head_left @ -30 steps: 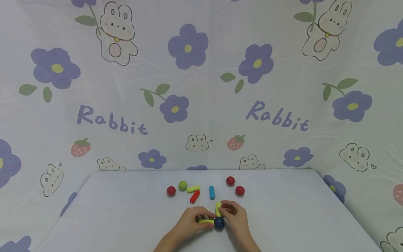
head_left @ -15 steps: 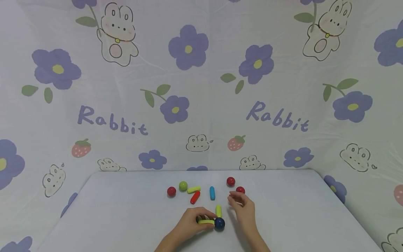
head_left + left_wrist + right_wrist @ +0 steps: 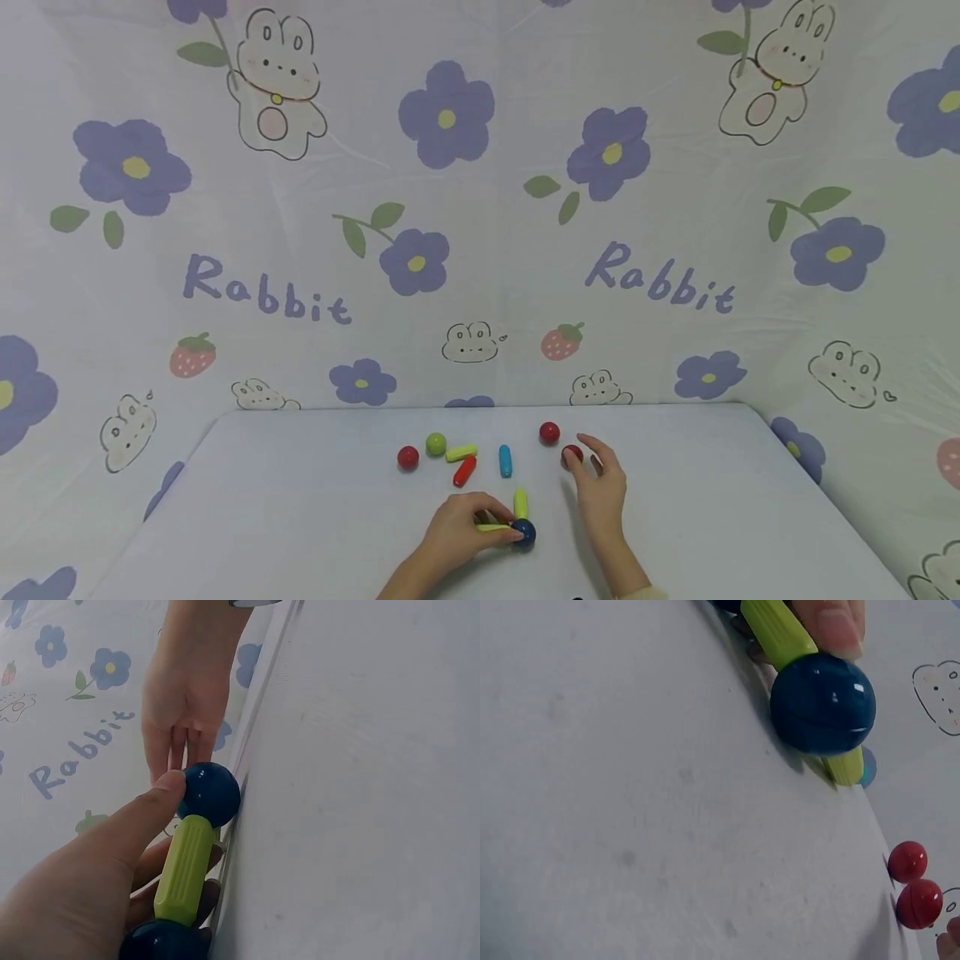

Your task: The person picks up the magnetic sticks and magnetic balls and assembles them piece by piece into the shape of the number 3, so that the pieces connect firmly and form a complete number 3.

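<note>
My left hand (image 3: 467,527) grips a joined piece: a ribbed yellow-green rod (image 3: 184,871) between two dark blue balls. The thumb lies on the nearer-to-centre blue ball (image 3: 523,533); the other blue ball (image 3: 166,941) sits low in the left wrist view. From that first ball a second yellow-green rod (image 3: 521,504) points away across the table. My right hand (image 3: 602,492) is at a red ball (image 3: 572,456), thumb partly covering it in the head view. Its fingertips look apart from the red ball (image 3: 919,904) in the right wrist view.
Another red ball (image 3: 549,433) lies just behind. Further left are a blue rod (image 3: 506,461), a red rod (image 3: 465,471), a loose yellow-green rod (image 3: 461,452), a green ball (image 3: 436,444) and a red ball (image 3: 408,457). A printed cloth (image 3: 495,208) hangs behind the white table (image 3: 300,500).
My right hand has let go of the upright yellow-green rod and moved right and away to the red ball. My left thumb has slid onto the blue ball.
</note>
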The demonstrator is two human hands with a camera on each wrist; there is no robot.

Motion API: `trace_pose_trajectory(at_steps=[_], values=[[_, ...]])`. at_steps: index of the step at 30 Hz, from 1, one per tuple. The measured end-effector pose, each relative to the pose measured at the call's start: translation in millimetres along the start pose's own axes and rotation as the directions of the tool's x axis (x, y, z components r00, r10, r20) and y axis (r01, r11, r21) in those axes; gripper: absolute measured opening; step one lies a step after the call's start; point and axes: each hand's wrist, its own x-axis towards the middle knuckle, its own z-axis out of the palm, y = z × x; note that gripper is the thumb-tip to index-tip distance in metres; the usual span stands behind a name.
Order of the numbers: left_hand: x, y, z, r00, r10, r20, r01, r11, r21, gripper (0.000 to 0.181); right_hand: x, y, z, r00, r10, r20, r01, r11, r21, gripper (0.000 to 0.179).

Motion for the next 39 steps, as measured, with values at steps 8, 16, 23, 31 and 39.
trace_pose_trajectory(at_steps=[8, 16, 23, 31, 39], values=[[0.4, 2.0, 0.6, 1.000, -0.025, 0.013, 0.025, 1.000, 0.008, 0.026, 4.7, 17.4, 2.2, 0.987, 0.115, 0.112, -0.116, 0.993, 0.001, 0.040], [0.6, 1.3, 0.2, 1.000, -0.008, 0.010, 0.007, 1.000, 0.010, 0.027, 7.9, 23.2, 7.1, 0.986, 0.126, 0.112, -0.126, 0.992, -0.008, 0.036], [0.2, 0.0, 0.4, 1.000, 0.021, 0.003, -0.022, 0.999, 0.027, 0.026, 8.1, 26.5, 9.9, 0.991, 0.111, 0.078, -0.107, 0.993, -0.043, 0.027], [-0.7, 1.4, 0.2, 1.000, 0.016, 0.005, -0.016, 0.999, 0.037, 0.026, 6.5, 27.5, 10.5, 0.991, 0.113, 0.072, -0.108, 0.992, -0.068, 0.025], [-1.0, 1.5, 1.0, 1.000, 0.003, 0.000, -0.003, 0.999, 0.038, 0.026, 3.3, 25.8, 9.7, 0.992, 0.100, 0.083, -0.096, 0.994, -0.047, 0.024]])
